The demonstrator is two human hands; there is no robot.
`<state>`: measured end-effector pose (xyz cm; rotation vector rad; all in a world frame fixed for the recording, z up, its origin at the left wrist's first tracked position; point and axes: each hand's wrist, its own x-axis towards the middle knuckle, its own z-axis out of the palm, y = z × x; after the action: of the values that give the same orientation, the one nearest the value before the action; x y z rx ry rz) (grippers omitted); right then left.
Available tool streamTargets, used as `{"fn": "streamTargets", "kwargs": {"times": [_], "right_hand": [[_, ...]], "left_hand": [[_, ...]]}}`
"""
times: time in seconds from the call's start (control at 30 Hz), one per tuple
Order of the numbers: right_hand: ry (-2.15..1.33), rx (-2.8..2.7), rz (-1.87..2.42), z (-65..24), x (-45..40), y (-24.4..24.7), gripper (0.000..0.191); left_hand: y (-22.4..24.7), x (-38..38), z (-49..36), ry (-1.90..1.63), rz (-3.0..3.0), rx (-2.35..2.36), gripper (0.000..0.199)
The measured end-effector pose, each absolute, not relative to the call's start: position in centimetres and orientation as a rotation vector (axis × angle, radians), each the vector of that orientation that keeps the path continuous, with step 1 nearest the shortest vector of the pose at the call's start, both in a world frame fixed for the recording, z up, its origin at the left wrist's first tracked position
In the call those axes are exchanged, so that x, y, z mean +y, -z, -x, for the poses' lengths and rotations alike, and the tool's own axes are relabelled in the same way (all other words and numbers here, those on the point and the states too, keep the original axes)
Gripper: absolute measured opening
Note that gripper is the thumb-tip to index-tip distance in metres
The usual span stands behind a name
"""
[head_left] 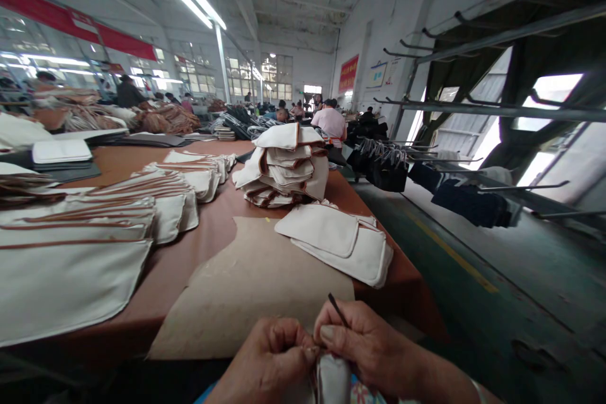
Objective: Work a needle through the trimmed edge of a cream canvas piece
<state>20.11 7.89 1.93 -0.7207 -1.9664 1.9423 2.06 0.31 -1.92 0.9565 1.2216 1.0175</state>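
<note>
At the bottom edge my left hand (269, 356) and my right hand (364, 344) meet over a small white fabric piece (332, 379), both pinching it at its top. A thin dark tool (338, 310) sticks up between the fingers of my right hand. The lower part of the fabric piece is cut off by the frame. Just beyond my hands a beige cardboard sheet (250, 290) lies on the brown table (208, 233).
Two flat white pouches (338, 240) lie ahead on the right, a heap of them (284, 167) behind. Rows of white pieces with brown trim (118, 214) fill the left. Racks with dark bags (454, 192) line the aisle on the right. People sit working far back.
</note>
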Motion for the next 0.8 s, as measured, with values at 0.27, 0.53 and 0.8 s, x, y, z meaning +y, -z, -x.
{"fn": "streamTargets", "kwargs": {"times": [0.27,0.53,0.8], "right_hand": [[-1.976,-1.938,0.766,-20.3,7.8,-2.0,0.016],[-1.522,-2.224,0.792,-19.8,7.5,-1.0,0.015],[-1.916,-1.967,0.788,-20.3,7.6,-0.5,0.017]], "left_hand": [[0.2,-0.3,-2.3,-1.073,-0.958,1.379,0.017],[0.8,-0.4,-2.5,-1.160,-0.909,1.366,0.016],[0.6,-0.4,-2.7,-1.063,-1.039,1.425,0.019]]}}
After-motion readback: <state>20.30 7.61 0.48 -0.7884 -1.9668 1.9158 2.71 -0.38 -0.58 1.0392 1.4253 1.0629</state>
